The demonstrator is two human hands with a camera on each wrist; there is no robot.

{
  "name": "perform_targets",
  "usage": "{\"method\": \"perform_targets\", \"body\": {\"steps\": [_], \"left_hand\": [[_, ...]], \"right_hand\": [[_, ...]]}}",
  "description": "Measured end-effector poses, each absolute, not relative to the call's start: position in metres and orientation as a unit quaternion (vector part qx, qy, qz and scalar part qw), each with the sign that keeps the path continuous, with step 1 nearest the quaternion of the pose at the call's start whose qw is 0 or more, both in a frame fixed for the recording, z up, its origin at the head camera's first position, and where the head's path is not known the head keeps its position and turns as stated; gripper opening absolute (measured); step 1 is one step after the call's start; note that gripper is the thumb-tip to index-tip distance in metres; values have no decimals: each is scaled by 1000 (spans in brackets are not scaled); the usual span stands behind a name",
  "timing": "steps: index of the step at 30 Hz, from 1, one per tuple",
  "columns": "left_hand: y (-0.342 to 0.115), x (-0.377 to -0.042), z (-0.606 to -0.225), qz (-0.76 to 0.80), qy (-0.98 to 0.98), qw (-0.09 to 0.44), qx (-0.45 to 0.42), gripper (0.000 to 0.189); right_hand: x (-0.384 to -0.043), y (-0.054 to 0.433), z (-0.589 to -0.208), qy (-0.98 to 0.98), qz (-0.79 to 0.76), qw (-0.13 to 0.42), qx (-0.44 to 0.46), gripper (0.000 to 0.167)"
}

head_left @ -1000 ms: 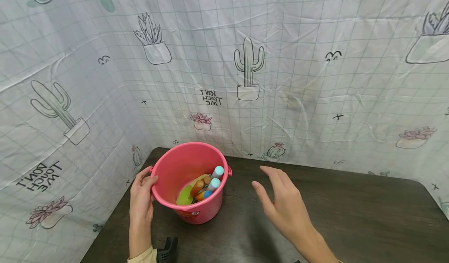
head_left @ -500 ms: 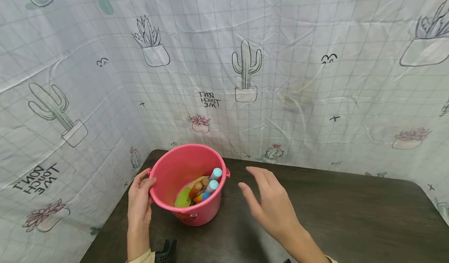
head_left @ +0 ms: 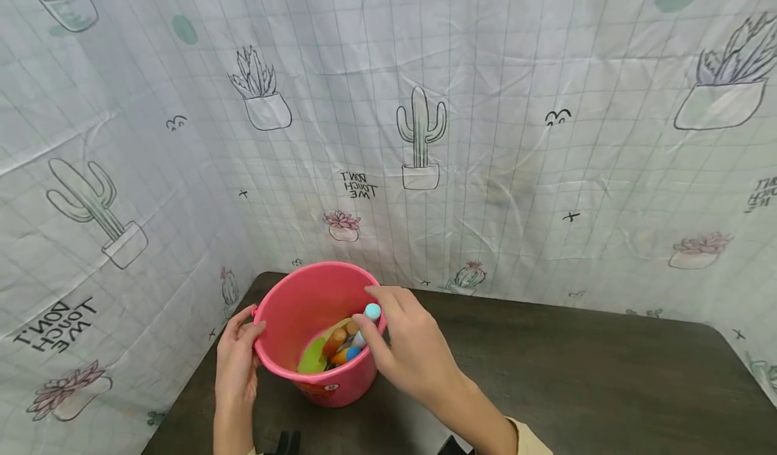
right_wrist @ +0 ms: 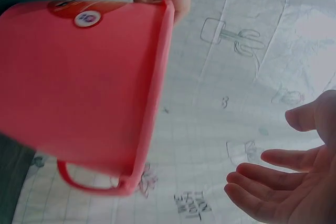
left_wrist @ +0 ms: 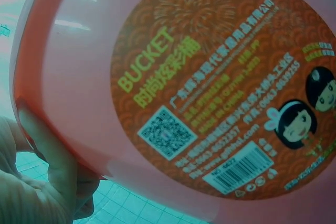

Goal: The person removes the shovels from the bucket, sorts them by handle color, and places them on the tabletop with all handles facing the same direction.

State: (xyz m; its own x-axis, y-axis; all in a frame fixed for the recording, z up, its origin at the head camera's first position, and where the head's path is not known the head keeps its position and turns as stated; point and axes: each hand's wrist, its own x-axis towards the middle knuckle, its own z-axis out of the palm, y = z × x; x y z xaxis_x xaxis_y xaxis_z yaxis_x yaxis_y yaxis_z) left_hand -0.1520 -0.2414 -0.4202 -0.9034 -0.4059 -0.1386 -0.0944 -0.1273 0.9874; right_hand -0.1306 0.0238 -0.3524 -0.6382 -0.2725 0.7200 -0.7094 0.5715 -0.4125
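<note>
A pink bucket [head_left: 303,300] stands at the back left of the dark table. My left hand [head_left: 237,360] grips its left rim, the thumb lying over the edge. In the left wrist view that hand [left_wrist: 47,182] holds the rim beside a round orange label [left_wrist: 220,87]. Over the bucket's right rim hovers my right hand [head_left: 413,347], fingers spread and holding nothing; the right wrist view shows it [right_wrist: 294,177] apart from the rim. Inside lie a white tube with a pale-blue cap [head_left: 373,311], a lime-green piece [head_left: 312,357], an orange-brown piece [head_left: 334,342] and a blue-tipped orange piece [head_left: 346,355].
The dark table [head_left: 577,374] extends to the right. Behind it and on the left hangs a white checked cloth [head_left: 485,138] printed with cacti. The bucket's handle [right_wrist: 84,186] hangs at its side in the right wrist view.
My right hand has moved left from beside the bucket to over its right rim, now hiding part of the contents. The left hand keeps its grip on the bucket.
</note>
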Motion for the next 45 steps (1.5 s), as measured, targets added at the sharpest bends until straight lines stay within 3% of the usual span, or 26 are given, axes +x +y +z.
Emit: {"method": "perform_targets", "body": {"steps": [16,36,45], "left_hand": [[-241,-153,-422,-739,-638,117,180,50],[-241,-153,-421,-747,-634,108,168,54],[-242,-151,-420,-739,-640,108,180,54]], "right_hand": [[-151,-22,-349,-867,376,142,295,34],[-171,-43,-363,-906,290,78,297,23],[-175,-47,-368,-922,265,46,278,26]]}}
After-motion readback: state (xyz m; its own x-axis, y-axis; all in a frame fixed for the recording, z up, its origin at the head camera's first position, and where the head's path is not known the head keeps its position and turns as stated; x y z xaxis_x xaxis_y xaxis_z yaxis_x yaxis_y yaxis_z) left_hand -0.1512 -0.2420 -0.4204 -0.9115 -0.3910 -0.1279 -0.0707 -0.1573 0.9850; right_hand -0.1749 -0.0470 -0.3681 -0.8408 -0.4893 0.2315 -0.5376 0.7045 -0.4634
